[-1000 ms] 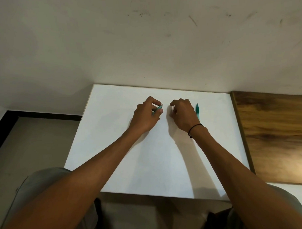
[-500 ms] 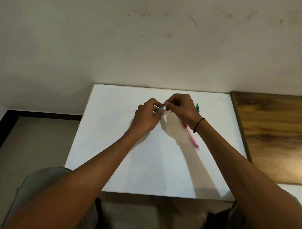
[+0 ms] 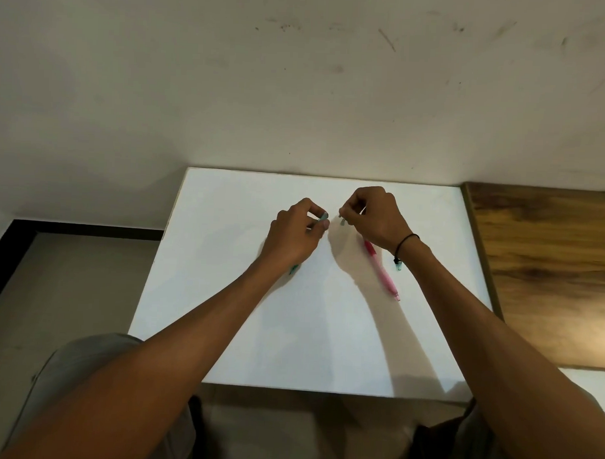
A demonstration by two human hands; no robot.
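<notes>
- White table [image 3: 223, 295] pushed against a scuffed, off-white wall [image 3: 299, 92]: that is where I work, both forearms reaching over the near edge.
- My left hand [image 3: 294, 232] is curled round a teal pen [image 3: 324, 216]. Thumb and fingers grip the barrel, one end pokes out toward my other hand and the far end shows below my wrist. I hold it just above the middle of the table, slanted, so its open end faces the right hand.
- My right hand [image 3: 377, 214] has thumb and fingertips pinched on a small teal piece [image 3: 342, 222], with the other fingers tucked in. The piece sits just beside the pen's end, not touching it. I cannot tell whether it is a cap or a tip section.
- I judge that the two belong together and that I keep them close and lined up so one goes onto or off the other.
- The pen barrel is the only hollow thing here, and what is inside it is hidden from me.
- A pink pen [image 3: 382, 270] lies flat on the table under my right wrist, slanting toward me, close by for its turn.
- A second teal pen [image 3: 398, 266] shows only its end beside that wrist, near my black wristband [image 3: 405, 243].
- Both spare pens lie loose on the tabletop, not in any holder.
- A wooden top [image 3: 546, 272] adjoins the table on my right.
</notes>
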